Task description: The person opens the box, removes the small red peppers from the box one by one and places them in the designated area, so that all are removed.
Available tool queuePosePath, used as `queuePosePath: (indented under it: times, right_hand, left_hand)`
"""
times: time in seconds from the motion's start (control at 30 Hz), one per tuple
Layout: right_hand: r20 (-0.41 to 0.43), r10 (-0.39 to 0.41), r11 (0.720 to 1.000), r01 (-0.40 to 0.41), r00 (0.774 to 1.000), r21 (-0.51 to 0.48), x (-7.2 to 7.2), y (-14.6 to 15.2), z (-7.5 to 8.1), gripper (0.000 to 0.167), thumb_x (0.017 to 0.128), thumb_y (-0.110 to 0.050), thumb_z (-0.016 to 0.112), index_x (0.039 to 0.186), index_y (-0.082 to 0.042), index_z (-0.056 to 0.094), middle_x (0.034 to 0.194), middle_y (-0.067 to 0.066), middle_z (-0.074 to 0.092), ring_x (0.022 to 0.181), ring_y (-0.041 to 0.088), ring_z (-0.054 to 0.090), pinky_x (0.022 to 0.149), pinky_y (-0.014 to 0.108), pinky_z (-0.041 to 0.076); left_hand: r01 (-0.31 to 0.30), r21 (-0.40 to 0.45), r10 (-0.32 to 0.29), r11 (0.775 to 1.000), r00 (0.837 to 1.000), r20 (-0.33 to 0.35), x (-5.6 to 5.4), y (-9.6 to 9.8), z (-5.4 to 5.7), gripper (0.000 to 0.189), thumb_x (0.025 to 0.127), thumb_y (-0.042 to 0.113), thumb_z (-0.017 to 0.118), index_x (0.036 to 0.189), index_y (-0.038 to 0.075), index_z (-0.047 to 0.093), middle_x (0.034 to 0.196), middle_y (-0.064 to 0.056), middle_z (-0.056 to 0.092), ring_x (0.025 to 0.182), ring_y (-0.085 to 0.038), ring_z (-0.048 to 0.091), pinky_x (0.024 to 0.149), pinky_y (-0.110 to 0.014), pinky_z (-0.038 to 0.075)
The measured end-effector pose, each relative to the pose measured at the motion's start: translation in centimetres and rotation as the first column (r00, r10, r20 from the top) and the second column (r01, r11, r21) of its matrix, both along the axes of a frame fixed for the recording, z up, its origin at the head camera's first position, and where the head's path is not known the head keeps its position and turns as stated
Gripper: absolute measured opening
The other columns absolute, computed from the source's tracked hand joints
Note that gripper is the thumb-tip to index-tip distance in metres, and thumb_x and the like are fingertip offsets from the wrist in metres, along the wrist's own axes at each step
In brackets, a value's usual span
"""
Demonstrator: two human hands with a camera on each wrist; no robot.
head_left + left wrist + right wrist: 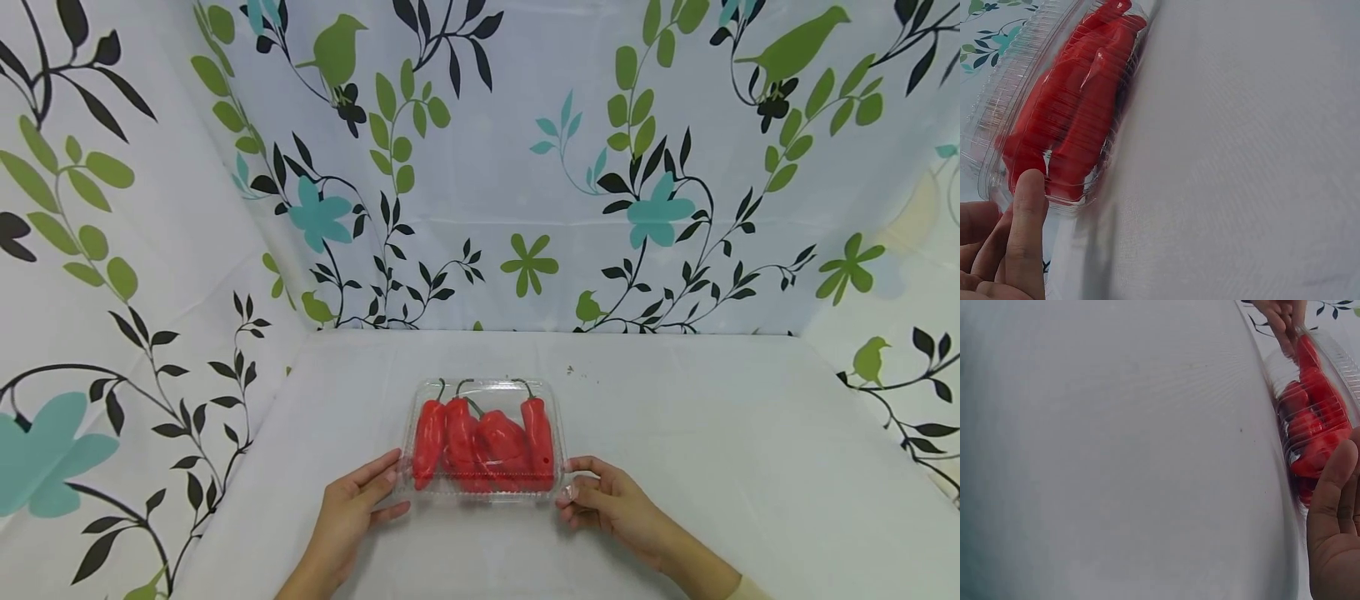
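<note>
A clear plastic clamshell box (pixel 483 497) lies on the white tabletop with several red peppers (pixel 430 442) inside, their thin stems toward the far side. At its left end, my left hand (pixel 345 508) touches the box with its fingertips, thumb held out toward the near corner. My right hand (pixel 618 508) is at the opposite end, with index finger and thumb against the near right corner. In the left wrist view, a straight finger (pixel 1027 237) rests by the box's end. The right wrist view shows the thumb (pixel 1329 494) extended alongside the box.
A white cloth covers the table (pixel 697 417). Behind it hangs a patterned curtain (pixel 480 167) with birds, leaves and flowers, and similar cloth rises on the left (pixel 187 275) and the right (pixel 915 292).
</note>
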State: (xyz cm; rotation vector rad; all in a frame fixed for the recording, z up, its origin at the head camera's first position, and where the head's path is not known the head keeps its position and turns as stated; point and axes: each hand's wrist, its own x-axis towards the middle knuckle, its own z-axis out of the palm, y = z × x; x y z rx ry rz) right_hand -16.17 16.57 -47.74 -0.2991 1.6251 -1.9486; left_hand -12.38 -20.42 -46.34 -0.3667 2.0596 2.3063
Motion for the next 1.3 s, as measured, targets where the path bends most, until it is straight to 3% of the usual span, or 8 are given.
queuePosePath:
  times: [0.3,0.73,1.07,1.3]
  right_hand:
    - [-0.006,-0.042,0.999,0.042,0.999,0.013,0.1,-0.3,0.3,0.055,0.103,-0.014,0.059,0.142,0.008,0.027,0.105,0.011,0.068,0.091,0.017,0.066,0.087,0.032,0.055]
    - [-0.025,-0.126,0.992,0.127,0.992,0.018,0.2,-1.1,0.2,0.045,0.104,-0.011,0.056,0.137,0.009,0.032,0.103,0.014,0.066,0.089,0.020,0.064,0.085,0.032,0.054]
    - [-0.015,-0.126,0.992,0.126,0.992,0.019,0.2,-1.2,0.3,0.051,0.104,-0.014,0.058,0.141,0.008,0.031,0.108,0.016,0.068,0.094,0.023,0.067,0.088,0.033,0.055]
    - [-0.023,-0.120,0.993,0.121,0.992,0.011,0.2,-1.2,0.2,0.051,0.104,-0.012,0.057,0.142,0.007,0.029,0.111,0.020,0.068,0.094,0.022,0.068,0.087,0.033,0.055]
  left_hand:
    - [0.015,0.011,-0.015,1.000,1.000,-0.008,-0.4,0.1,0.0,0.039,0.100,0.005,0.061,0.138,-0.005,0.058,0.137,-0.019,0.061,0.113,-0.023,0.065,0.081,-0.043,0.058]
    - [0.058,0.013,-0.057,0.998,0.998,-0.019,-0.5,0.1,0.0,0.040,0.102,0.004,0.058,0.141,-0.004,0.056,0.142,-0.017,0.057,0.121,-0.027,0.060,0.083,-0.043,0.058]
    - [-0.007,-0.069,0.008,0.998,1.000,0.014,-0.6,-0.4,0.3,0.035,0.099,0.004,0.063,0.133,-0.005,0.063,0.129,-0.018,0.066,0.105,-0.025,0.069,0.077,-0.038,0.059]
    - [0.048,0.011,-0.048,0.999,0.999,0.018,-0.5,-1.0,0.5,0.040,0.098,0.003,0.064,0.136,-0.008,0.059,0.125,-0.017,0.068,0.105,-0.022,0.070,0.081,-0.039,0.058]
